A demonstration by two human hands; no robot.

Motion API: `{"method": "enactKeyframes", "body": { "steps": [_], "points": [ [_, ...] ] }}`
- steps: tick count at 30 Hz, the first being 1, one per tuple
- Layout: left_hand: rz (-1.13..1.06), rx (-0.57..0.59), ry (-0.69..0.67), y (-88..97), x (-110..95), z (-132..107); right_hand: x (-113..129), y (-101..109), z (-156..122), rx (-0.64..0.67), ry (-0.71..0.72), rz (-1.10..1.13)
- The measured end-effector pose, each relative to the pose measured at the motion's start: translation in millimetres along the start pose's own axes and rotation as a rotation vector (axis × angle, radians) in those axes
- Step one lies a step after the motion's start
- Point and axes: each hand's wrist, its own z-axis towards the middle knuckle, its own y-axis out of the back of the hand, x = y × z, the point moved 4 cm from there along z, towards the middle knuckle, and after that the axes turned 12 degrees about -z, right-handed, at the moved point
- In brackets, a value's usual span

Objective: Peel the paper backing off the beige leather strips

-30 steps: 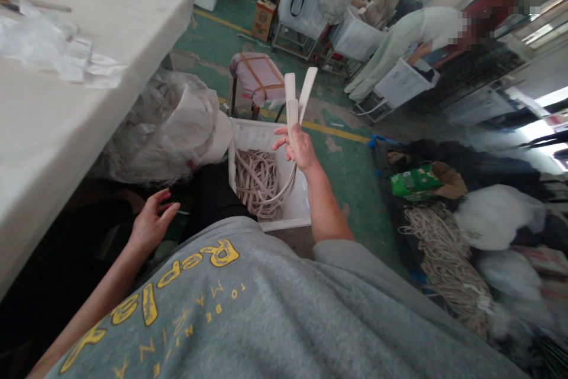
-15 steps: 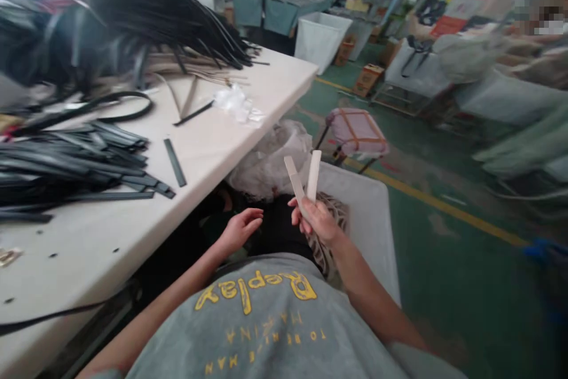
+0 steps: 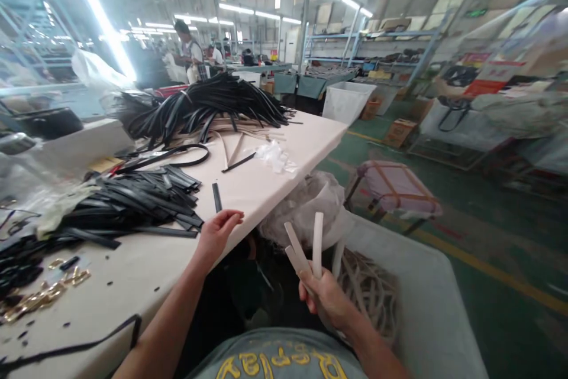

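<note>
My right hand [image 3: 326, 296] is closed around several short beige strips [image 3: 318, 243], whose ends fan upward above the fingers. My left hand [image 3: 219, 231] is over the front edge of the bench [image 3: 284, 190], fingers loosely curled and the thumb slightly apart, with nothing visible in it. It covers the lower end of a short black strip [image 3: 216, 196] lying on the bench top; whether it touches the strip I cannot tell. Below my right hand, a tangle of beige strips [image 3: 375, 290] lies in a pale bin [image 3: 437, 302].
Left on the bench lie a pile of short black strips [image 3: 146, 201], a heap of long black straps [image 3: 222, 104], gold-coloured buckles [image 3: 48, 293] and crumpled white plastic [image 3: 275, 157]. A clear plastic bag [image 3: 306, 207] bulges beside the bench. A padded stool [image 3: 399, 187] stands ahead; people work farther back.
My left hand has moved from in front of my lap up and left to the bench edge, beside the short black strip. My right hand still grips the beige strips. The view has tilted up.
</note>
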Motion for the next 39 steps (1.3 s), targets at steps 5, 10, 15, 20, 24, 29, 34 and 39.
{"method": "enactKeyframes", "body": {
  "steps": [5, 10, 15, 20, 24, 29, 34, 39],
  "points": [
    [-0.032, -0.078, 0.028, 3.6, 10, 77, -32, -15, 8, 0.077, -0.038, -0.052],
    [0.282, -0.212, 0.045, 6.0, 27, 157, -69, -22, 8, 0.148, -0.128, -0.085],
    [0.56, -0.33, 0.043, 8.7, 29, 218, -90, -14, 17, 0.142, -0.187, -0.117],
    [0.726, -0.365, 0.112, 13.1, 37, 251, -101, -4, 28, 0.074, -0.196, -0.103],
    [0.802, -0.377, 0.097, 12.5, 38, 256, -101, -2, 29, 0.034, -0.25, -0.059],
    [0.875, -0.115, -0.159, -37.5, 32, 252, -90, -5, 32, 0.013, -0.259, -0.045],
    [0.815, 0.141, -0.158, -114.5, 48, 243, -92, -6, 36, -0.014, -0.273, -0.038],
    [0.588, 0.004, -0.072, -138.7, 63, 245, -101, 4, 34, -0.061, -0.273, -0.004]
  ]
}}
